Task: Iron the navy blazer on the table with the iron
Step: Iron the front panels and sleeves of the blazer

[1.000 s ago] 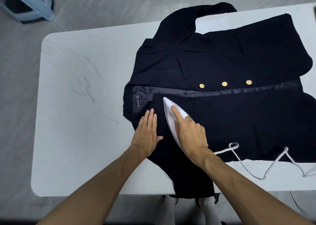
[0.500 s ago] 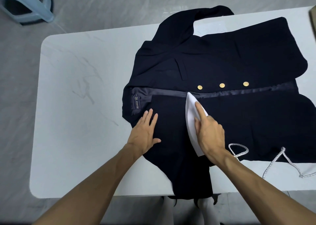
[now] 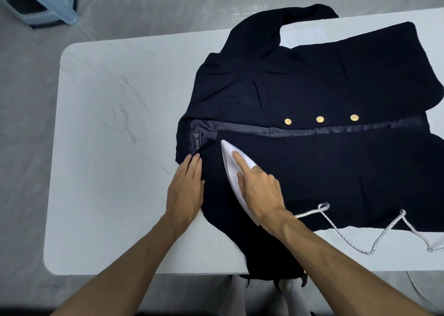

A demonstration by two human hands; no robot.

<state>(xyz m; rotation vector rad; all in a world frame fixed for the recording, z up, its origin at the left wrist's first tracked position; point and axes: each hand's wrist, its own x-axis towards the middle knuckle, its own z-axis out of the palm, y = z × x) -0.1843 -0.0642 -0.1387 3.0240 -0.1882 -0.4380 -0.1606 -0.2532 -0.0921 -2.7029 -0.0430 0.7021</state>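
Note:
The navy blazer (image 3: pixel 324 162) lies spread on the right half of the white marble table (image 3: pixel 115 128), collar to the left, three gold buttons (image 3: pixel 320 119) near its middle. One sleeve hangs over the near table edge. The white iron (image 3: pixel 230 162) sits on the near front panel close to the collar, tip pointing away from me. My right hand (image 3: pixel 259 188) grips the iron from above, forefinger stretched along its top. My left hand (image 3: pixel 186 188) rests flat on the blazer's left edge just below the label, fingers straight.
The iron's braided grey cord (image 3: pixel 350 231) trails right across the blazer hem and the table's near edge. A light blue plastic stool (image 3: pixel 40 3) stands on the grey floor at far left. The left half of the table is bare marble.
The iron slid right toward the buttons half a second ago and is now back left near the collar. My left hand shifted left to the blazer's edge.

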